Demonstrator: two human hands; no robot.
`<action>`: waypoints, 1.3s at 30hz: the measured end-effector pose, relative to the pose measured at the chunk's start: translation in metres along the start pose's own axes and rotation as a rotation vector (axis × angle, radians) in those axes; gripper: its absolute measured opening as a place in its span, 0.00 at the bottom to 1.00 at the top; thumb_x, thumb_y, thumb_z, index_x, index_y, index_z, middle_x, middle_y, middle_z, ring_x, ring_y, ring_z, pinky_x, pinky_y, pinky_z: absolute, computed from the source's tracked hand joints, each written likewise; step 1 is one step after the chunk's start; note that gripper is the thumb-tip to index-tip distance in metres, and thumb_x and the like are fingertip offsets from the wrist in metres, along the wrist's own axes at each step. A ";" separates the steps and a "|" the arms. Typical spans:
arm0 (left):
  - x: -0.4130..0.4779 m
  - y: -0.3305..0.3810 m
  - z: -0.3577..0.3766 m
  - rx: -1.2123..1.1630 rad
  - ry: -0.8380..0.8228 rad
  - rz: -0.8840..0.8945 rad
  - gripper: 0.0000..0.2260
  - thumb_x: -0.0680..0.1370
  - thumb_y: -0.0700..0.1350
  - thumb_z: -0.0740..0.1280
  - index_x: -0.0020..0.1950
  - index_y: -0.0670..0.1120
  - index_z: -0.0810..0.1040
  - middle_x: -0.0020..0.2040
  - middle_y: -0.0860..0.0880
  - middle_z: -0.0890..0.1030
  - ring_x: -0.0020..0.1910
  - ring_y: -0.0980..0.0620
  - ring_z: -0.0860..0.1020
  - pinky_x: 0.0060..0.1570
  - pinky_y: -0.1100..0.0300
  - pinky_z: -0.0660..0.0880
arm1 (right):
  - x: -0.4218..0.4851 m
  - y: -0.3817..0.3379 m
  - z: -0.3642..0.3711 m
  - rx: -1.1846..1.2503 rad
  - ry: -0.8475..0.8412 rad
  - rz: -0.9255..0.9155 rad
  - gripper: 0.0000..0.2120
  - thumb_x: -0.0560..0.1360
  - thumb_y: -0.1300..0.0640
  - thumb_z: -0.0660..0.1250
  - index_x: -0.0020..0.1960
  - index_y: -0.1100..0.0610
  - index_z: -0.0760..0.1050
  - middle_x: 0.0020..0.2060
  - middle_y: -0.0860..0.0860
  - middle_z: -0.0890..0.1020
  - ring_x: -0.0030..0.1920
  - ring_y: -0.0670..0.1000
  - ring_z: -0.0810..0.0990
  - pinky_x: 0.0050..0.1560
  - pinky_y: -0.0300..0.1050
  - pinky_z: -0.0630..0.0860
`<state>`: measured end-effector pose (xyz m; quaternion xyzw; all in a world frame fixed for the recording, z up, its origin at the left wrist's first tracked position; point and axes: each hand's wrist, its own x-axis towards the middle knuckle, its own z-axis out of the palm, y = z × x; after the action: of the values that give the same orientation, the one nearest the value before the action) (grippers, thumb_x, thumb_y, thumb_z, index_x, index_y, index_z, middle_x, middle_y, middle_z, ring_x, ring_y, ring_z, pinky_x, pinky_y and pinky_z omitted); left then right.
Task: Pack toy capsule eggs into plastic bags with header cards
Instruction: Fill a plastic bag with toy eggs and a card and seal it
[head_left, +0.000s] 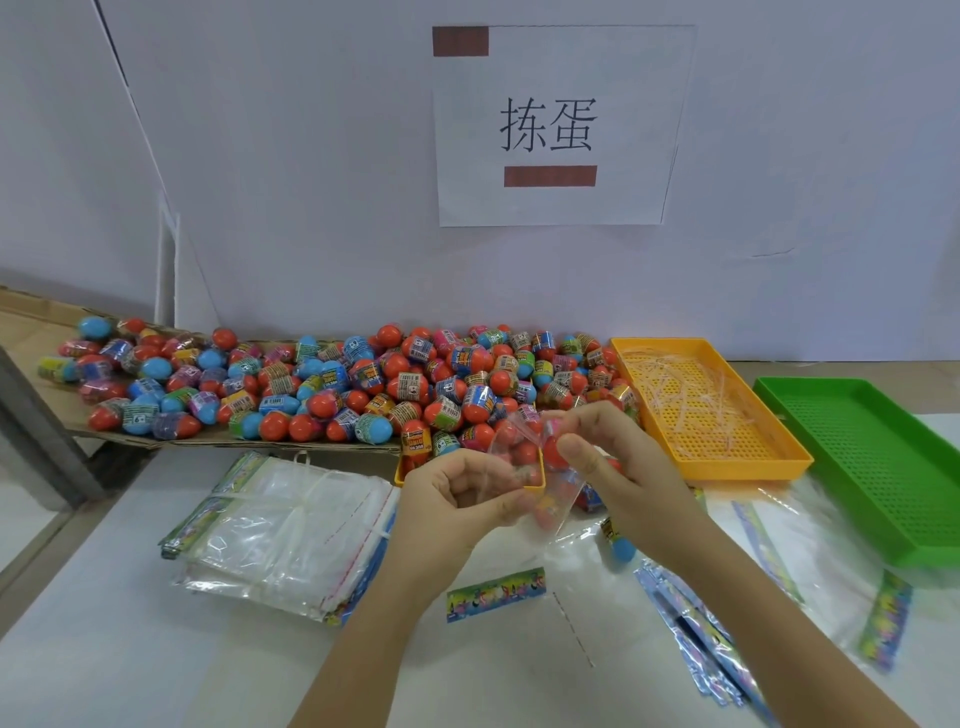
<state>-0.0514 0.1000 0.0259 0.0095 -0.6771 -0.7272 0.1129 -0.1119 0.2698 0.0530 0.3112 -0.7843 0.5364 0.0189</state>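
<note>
Above the desk (130, 649), the left grip (447, 499) pinches the clear bag (519, 436) near its mouth; the right grip (618, 478) grasps a red egg (553, 452), seemingly at the opening; hold the mouth wide and feed the egg in straight.

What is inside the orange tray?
In the orange tray, loose clear plastic strips lie on its perforated floor, which shows through them. Its near wall hides the floor's front edge.

Table (156, 649): bag stack (280, 525), orange tray (748, 457), green tray (883, 467)
</note>
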 end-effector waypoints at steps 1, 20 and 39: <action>0.000 0.000 0.000 0.004 0.002 0.001 0.12 0.58 0.51 0.79 0.39 0.52 0.84 0.39 0.46 0.85 0.38 0.50 0.83 0.40 0.61 0.80 | 0.000 0.000 0.000 -0.006 0.009 -0.003 0.05 0.73 0.43 0.61 0.46 0.42 0.72 0.43 0.34 0.80 0.49 0.35 0.78 0.48 0.29 0.72; 0.001 -0.008 0.005 -0.056 0.026 0.005 0.10 0.62 0.44 0.78 0.40 0.50 0.84 0.41 0.45 0.86 0.41 0.48 0.85 0.39 0.62 0.80 | -0.002 0.004 0.011 -0.020 0.145 0.095 0.17 0.75 0.39 0.52 0.51 0.41 0.77 0.63 0.36 0.75 0.71 0.42 0.66 0.73 0.64 0.53; -0.003 -0.014 0.014 -0.059 0.032 0.084 0.11 0.67 0.48 0.75 0.48 0.49 0.83 0.45 0.52 0.85 0.44 0.57 0.83 0.41 0.67 0.78 | -0.001 0.008 0.018 0.381 0.109 0.390 0.23 0.73 0.51 0.70 0.65 0.45 0.67 0.50 0.49 0.83 0.49 0.47 0.83 0.42 0.40 0.79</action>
<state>-0.0531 0.1152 0.0125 -0.0105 -0.6534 -0.7410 0.1542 -0.1092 0.2568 0.0384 0.1230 -0.7123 0.6836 -0.1016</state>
